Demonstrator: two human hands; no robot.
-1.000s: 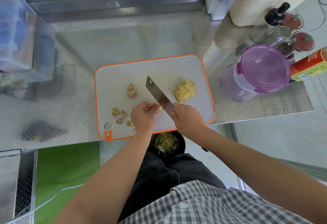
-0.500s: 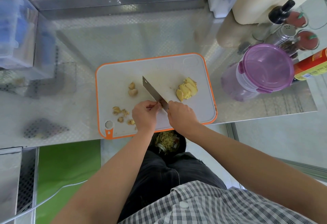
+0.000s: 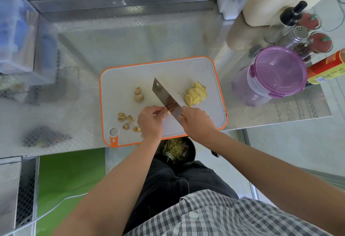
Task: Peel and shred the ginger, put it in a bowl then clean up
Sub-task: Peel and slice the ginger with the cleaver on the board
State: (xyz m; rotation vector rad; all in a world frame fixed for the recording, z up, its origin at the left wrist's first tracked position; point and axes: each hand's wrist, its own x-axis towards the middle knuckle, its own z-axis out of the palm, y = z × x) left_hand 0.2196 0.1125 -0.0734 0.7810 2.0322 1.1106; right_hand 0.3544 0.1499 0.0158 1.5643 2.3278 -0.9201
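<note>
Yellow ginger piece (image 3: 168,112) between left fingers (image 3: 158,110) and cleaver (image 3: 165,98)

Left hand (image 3: 150,122) pinches ginger piece (image 3: 168,112); right hand (image 3: 196,122) grips knife (image 3: 165,96).

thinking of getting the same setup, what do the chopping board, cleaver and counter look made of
Chopping board: probably plastic, matte pale grey, with an orange rim that may be rubbery.
Cleaver: the blade looks like steel, smooth and semi-glossy, with a light sheen and a darker reflection near the grip; the handle is not visible.
Counter: likely stainless steel, shiny, with a fine embossed dot pattern and blurred reflections.
</note>
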